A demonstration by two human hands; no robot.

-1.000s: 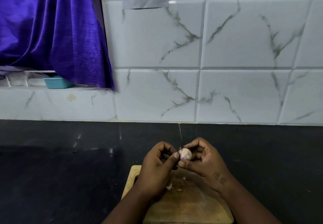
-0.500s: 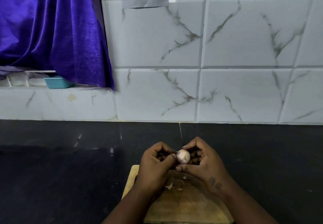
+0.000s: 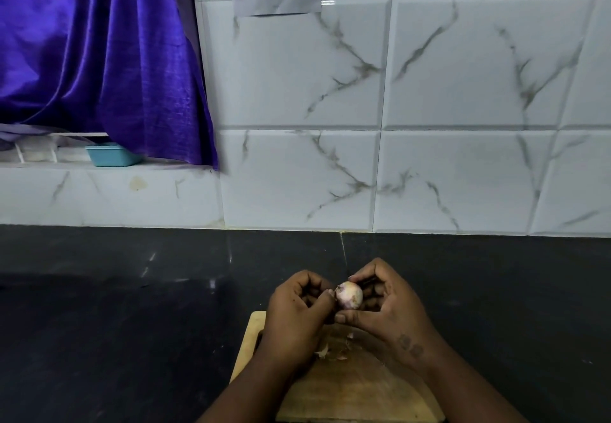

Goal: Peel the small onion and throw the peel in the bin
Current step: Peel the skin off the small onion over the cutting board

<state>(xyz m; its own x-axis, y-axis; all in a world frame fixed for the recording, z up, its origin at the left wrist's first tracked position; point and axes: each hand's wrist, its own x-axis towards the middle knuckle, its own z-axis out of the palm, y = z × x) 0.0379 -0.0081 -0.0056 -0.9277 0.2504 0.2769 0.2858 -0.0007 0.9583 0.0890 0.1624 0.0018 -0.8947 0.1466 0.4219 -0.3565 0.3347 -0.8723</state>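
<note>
pale, nearly bare small onion [image 3: 349, 295] is gripped by the right hand [image 3: 391, 305] over the wooden cutting board [image 3: 350, 393], left hand [image 3: 294, 312] pinching at its tip (peel scraps [image 3: 332, 353] lie below; binning not yet done).

The small onion [image 3: 349, 295] is seen as a round, pale bulb tinged pinkish-purple, held above the wooden board [image 3: 350, 393] in the curled fingers of the right hand [image 3: 388, 305], its pointed end pinched by the left hand [image 3: 296, 308]. Thin pale scraps of peel [image 3: 330, 354] are scattered on the board just beneath it
</note>
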